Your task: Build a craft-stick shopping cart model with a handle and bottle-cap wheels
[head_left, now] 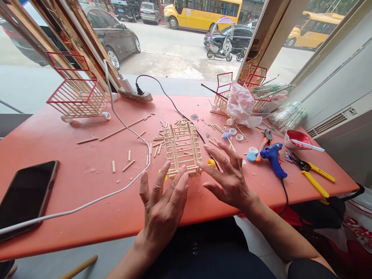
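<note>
Fingers of left hand (164,205) and right hand (229,176) spreading open, gripping nothing, hovering by pale wooden-stick frame (183,149) on orange table (87,186).

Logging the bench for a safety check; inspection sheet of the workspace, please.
Surface: orange-red tabletop, scattered with small pale crumbs.
Job's things: pale wooden stick frame in front of the hands; blue glue gun to the right.
Clutter: loose wooden sticks, white and blue bottle caps, yellow-handled tool, black phone.
Hands: left hand and right hand open, gripping nothing; fingertips near the frame, contact unclear.
Cables: white cable crosses the tabletop and phone; black cable runs from the power strip past the frame; glue-gun cord drops over the near edge.
Surroundings: street outside, parked cars, yellow bus.
Liquid spills: nothing seen.
</note>
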A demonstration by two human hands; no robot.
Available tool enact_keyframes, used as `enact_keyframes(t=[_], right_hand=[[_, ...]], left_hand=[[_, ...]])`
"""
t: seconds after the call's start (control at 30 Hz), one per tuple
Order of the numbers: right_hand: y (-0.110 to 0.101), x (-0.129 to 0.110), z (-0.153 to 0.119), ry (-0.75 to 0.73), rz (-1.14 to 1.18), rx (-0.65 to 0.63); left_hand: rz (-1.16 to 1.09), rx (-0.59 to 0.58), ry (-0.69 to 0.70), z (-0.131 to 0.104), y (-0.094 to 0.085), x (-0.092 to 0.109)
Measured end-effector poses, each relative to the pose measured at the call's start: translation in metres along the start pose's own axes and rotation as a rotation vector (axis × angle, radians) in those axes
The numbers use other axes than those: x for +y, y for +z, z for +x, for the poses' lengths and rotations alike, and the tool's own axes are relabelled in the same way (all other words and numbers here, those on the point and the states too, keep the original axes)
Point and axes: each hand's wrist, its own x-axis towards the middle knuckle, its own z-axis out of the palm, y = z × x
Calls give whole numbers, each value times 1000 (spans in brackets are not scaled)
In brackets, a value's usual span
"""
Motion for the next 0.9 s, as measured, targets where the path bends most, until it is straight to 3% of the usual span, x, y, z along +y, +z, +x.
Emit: enact_keyframes(t=[0.23, 0.9], right_hand=[[-4, 5, 0, 2, -4, 130], [1, 4, -1, -13, -25, 88]], left_hand=[[2, 1, -8, -1, 1, 0], [-13, 15, 8, 1, 1, 0]])
